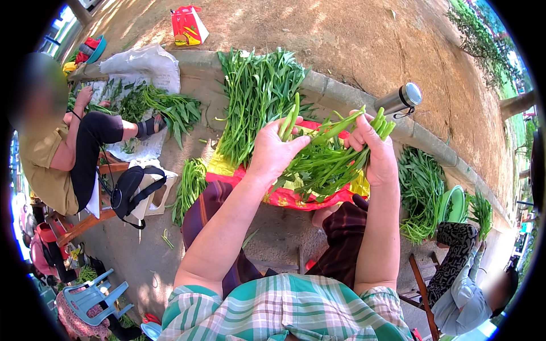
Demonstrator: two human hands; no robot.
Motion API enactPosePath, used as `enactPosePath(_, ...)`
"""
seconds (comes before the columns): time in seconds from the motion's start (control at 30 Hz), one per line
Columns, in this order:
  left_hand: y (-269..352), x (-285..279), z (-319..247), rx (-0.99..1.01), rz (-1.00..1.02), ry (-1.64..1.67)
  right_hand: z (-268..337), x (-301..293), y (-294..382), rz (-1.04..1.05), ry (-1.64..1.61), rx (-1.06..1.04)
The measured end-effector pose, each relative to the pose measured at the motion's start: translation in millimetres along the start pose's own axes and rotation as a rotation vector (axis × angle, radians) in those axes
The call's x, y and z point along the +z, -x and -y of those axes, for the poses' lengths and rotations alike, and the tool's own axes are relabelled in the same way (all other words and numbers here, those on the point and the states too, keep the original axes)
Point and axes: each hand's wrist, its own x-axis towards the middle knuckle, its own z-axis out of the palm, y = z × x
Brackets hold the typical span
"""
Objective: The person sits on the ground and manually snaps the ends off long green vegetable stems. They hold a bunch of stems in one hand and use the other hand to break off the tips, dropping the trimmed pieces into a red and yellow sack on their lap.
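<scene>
My left hand (277, 147) holds a few thick green stems upright between its thumb and fingers. In my right hand (369, 145) is a bunch of leafy green stems (326, 164), cut ends pointing up to the right and leaves hanging down to the left between my hands. Beneath them lies a red and yellow plastic sheet (294, 200), partly hidden by the greens. A large pile of long leafy vegetables (260, 93) rests on the sheet's far left part and beyond it. A smaller bundle of stems (190, 183) lies on the ground left of the sheet.
A steel flask (399, 100) stands by the concrete kerb (337, 91). Further right are more greens (420, 187), a green basin (453, 204) and a seated person. On the left, another person sits beside greens on a white woven sack (149, 64); a black bag (134, 187) is nearby.
</scene>
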Motion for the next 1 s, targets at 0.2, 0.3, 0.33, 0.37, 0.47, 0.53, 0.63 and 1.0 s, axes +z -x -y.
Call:
enactPosePath(0.2,-2.4,-3.3,6.5,-0.004,0.091,-0.123,1.3,0.9,5.3,0.091,0.045,0.047)
enactPosePath(0.3,-0.3,-5.5,4.2,0.016,0.173,-0.143,1.0,-0.8,6.4,0.128,0.04,0.069)
enactPosePath(0.33,0.8,-5.2,2.1,-0.018,0.197,-0.136,1.1,-1.5,6.6,0.14,0.032,0.074)
enactPosePath(0.37,1.8,-4.8,-0.1,-0.052,0.221,-0.128,1.6,-1.4,6.9,0.135,0.037,0.072)
enactPosePath(0.47,3.6,-4.3,-3.7,-0.114,0.229,-0.169,1.7,-0.1,7.6,0.134,0.046,0.07)
enactPosePath(0.53,3.8,-3.8,-5.4,-0.129,0.214,-0.188,2.1,-1.6,6.4,0.146,0.051,0.071)
enactPosePath(0.63,4.0,-5.7,-5.4,-0.126,0.176,-0.153,4.9,-0.6,4.6,0.14,0.016,0.055)
enactPosePath(1.0,3.1,-7.2,-13.2,-0.181,0.112,0.035,0.4,-7.5,-2.3,-0.053,-0.075,-0.02)
